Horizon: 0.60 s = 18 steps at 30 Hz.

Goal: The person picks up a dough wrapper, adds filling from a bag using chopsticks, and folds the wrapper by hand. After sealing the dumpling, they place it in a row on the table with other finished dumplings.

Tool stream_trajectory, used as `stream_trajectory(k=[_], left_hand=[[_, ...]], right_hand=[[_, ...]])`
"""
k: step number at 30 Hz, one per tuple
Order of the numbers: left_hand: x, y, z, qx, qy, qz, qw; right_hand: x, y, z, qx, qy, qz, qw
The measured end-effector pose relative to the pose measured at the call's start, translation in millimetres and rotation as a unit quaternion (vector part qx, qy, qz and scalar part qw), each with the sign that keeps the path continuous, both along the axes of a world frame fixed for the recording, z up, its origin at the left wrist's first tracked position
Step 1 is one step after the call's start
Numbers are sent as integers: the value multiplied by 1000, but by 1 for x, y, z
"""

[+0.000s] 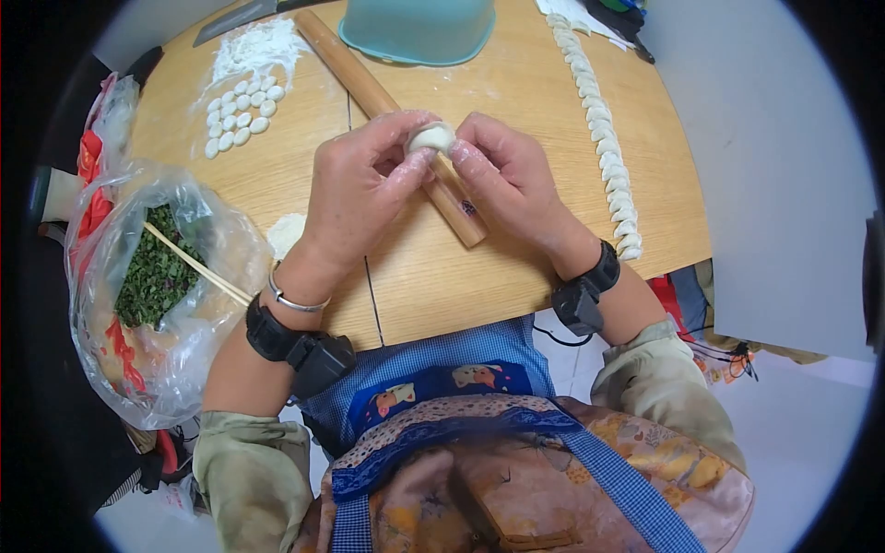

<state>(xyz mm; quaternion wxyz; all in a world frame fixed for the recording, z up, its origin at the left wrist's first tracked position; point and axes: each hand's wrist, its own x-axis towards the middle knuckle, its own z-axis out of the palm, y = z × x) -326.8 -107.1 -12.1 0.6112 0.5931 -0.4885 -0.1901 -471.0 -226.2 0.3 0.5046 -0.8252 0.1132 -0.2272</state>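
Note:
A small white dumpling (430, 138) is pinched between my two hands, above the wooden rolling pin (355, 74). My left hand (364, 184) has thumb and fingers closed on the dumpling's left side. On its right edge, the thumb and index finger of my right hand (509, 175) press together. Flour dusts the fingers of both hands. Beneath them the rolling pin lies slantwise across the table. Left of my left wrist, a flat round dough wrapper (287, 232) rests on the table, partly covered by my forearm.
Several small dough pieces (241, 115) lie at the left, below a patch of flour (258, 48). A long row of dumplings (604, 138) lines the right side. A teal basin (419, 32) stands at the back. Chopped green filling (159, 272) and chopsticks (198, 265) sit in a plastic bag (92, 341).

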Motion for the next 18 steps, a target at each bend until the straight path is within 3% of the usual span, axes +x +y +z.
stream_trajectory(k=[2,7,18], left_hand=[[0,0,0,0,-1,2,1000],[0,1,3,-1,-74,26,997],[-2,-1,3,7,-67,-9,998]], right_hand=[[1,0,-2,-2,13,8,1000],[7,6,-3,-68,-79,-49,993],[5,-2,-4,-106,-37,-43,993]])
